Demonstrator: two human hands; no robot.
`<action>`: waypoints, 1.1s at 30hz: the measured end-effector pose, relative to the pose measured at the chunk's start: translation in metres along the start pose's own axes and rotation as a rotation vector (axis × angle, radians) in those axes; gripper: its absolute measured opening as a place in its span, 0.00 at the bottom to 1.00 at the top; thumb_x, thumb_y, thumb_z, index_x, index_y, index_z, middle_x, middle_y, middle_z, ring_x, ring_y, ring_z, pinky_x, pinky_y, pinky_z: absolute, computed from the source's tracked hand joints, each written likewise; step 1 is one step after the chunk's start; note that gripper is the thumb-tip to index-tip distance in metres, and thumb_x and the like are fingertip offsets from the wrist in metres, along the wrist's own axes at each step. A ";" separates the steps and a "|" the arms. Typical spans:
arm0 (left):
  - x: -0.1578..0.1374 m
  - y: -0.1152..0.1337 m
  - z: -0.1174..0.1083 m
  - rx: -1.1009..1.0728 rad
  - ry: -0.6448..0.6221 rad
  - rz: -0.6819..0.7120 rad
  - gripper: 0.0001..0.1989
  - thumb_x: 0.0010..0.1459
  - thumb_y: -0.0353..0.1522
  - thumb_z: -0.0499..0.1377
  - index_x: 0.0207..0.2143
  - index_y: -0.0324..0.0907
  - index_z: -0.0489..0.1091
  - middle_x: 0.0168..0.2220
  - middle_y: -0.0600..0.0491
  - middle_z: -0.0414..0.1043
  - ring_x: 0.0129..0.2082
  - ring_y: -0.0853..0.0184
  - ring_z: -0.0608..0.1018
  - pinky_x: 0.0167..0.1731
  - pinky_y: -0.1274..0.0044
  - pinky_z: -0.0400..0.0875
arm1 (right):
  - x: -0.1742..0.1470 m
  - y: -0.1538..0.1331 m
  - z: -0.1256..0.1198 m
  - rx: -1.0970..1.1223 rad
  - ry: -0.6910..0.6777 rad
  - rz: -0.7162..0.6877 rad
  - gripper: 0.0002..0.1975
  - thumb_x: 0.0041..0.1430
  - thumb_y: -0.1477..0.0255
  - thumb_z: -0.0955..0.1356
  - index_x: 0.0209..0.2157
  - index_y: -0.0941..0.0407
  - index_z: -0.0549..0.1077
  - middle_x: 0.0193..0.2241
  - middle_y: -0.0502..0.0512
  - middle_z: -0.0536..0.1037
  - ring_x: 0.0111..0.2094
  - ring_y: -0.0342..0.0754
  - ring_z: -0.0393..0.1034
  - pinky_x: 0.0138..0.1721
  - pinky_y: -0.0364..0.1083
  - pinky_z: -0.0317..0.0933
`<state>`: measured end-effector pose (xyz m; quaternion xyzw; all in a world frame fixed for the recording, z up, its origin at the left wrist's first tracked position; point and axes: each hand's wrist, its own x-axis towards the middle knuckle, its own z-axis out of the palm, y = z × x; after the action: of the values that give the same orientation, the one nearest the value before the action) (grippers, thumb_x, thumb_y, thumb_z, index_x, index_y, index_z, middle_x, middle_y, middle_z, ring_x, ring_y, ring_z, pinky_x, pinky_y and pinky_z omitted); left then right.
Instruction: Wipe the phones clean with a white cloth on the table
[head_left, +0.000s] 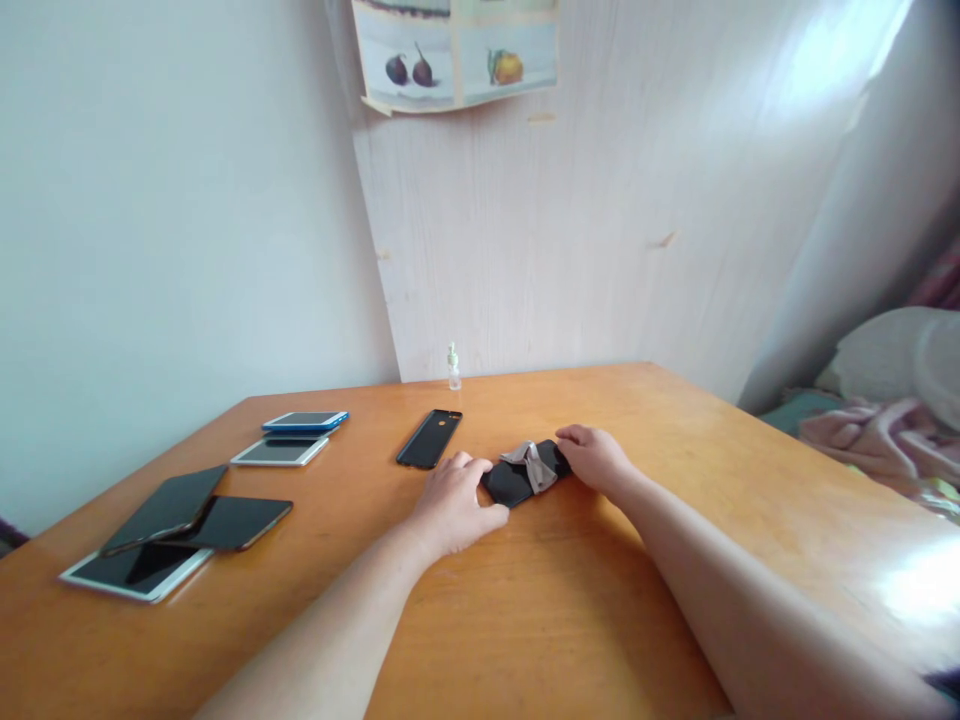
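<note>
Phone (511,486) slants away lengthwise — left hand (455,505) holding its near end, right hand (598,461) its far end — cloth (538,470) between

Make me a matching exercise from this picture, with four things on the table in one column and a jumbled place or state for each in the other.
Column one:
1. Pump bottle
2. Grey cloth
3. Phone case
4. Black phone

Column two:
A. Touched by the left hand and the right hand
B. Black, with a hole near its far end
C. Upright near the far edge of the table
D. Crumpled on top of a dark device

Right pairs: 1-C, 2-D, 3-B, 4-A.
</note>
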<state>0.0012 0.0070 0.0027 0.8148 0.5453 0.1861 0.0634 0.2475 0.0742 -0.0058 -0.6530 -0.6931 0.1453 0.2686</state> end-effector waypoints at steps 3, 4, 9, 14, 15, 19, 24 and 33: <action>0.000 -0.002 -0.001 -0.023 0.000 -0.001 0.25 0.48 0.40 0.61 0.50 0.44 0.68 0.45 0.49 0.69 0.49 0.57 0.71 0.49 0.70 0.65 | 0.001 -0.001 -0.001 -0.081 -0.065 -0.013 0.18 0.56 0.69 0.61 0.43 0.54 0.78 0.44 0.57 0.79 0.46 0.52 0.72 0.43 0.44 0.60; 0.000 -0.003 -0.002 -0.033 -0.001 -0.001 0.25 0.48 0.38 0.61 0.50 0.44 0.68 0.46 0.49 0.69 0.49 0.58 0.71 0.50 0.70 0.65 | 0.001 -0.002 -0.001 -0.094 -0.073 -0.014 0.18 0.56 0.69 0.61 0.43 0.54 0.78 0.45 0.57 0.79 0.46 0.52 0.72 0.43 0.44 0.60; 0.000 -0.011 -0.005 -0.065 0.017 -0.047 0.22 0.47 0.29 0.58 0.47 0.44 0.70 0.47 0.49 0.70 0.49 0.58 0.71 0.51 0.70 0.65 | 0.002 -0.006 -0.002 -0.121 -0.155 -0.043 0.18 0.57 0.70 0.61 0.42 0.56 0.78 0.41 0.59 0.80 0.42 0.52 0.72 0.40 0.43 0.60; 0.002 -0.018 -0.002 -0.116 0.143 -0.038 0.20 0.48 0.25 0.54 0.45 0.44 0.70 0.49 0.51 0.70 0.52 0.61 0.70 0.55 0.68 0.63 | -0.002 -0.008 -0.012 -0.066 -0.313 -0.210 0.18 0.54 0.64 0.66 0.45 0.54 0.77 0.42 0.56 0.80 0.40 0.51 0.72 0.38 0.43 0.60; 0.003 -0.019 -0.001 -0.127 0.179 -0.023 0.20 0.49 0.25 0.53 0.46 0.44 0.70 0.50 0.51 0.69 0.53 0.61 0.70 0.57 0.68 0.62 | -0.003 -0.007 -0.015 -0.054 -0.360 -0.251 0.22 0.52 0.61 0.68 0.47 0.54 0.76 0.43 0.56 0.79 0.40 0.52 0.72 0.38 0.43 0.61; 0.004 -0.014 -0.002 -0.132 0.276 0.049 0.20 0.58 0.29 0.50 0.54 0.43 0.66 0.59 0.49 0.64 0.60 0.63 0.65 0.62 0.68 0.56 | -0.003 -0.006 -0.021 -0.049 -0.480 -0.323 0.29 0.43 0.57 0.73 0.47 0.53 0.74 0.44 0.55 0.79 0.40 0.53 0.73 0.37 0.44 0.61; 0.010 0.006 -0.008 -0.087 0.226 0.092 0.23 0.64 0.34 0.46 0.61 0.44 0.59 0.66 0.50 0.54 0.65 0.62 0.57 0.64 0.66 0.51 | 0.001 -0.006 -0.016 -0.042 -0.468 -0.315 0.31 0.39 0.56 0.74 0.47 0.53 0.74 0.42 0.55 0.79 0.39 0.53 0.73 0.35 0.44 0.61; 0.018 0.046 0.001 0.087 -0.187 0.127 0.26 0.68 0.43 0.39 0.65 0.46 0.54 0.66 0.50 0.52 0.67 0.64 0.54 0.64 0.63 0.47 | 0.000 -0.010 -0.013 -0.083 -0.450 -0.318 0.30 0.39 0.53 0.73 0.43 0.54 0.77 0.37 0.56 0.81 0.34 0.52 0.74 0.30 0.43 0.59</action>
<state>0.0474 0.0050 0.0198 0.8635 0.4920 0.0888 0.0668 0.2466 0.0715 0.0108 -0.4977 -0.8345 0.2141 0.1003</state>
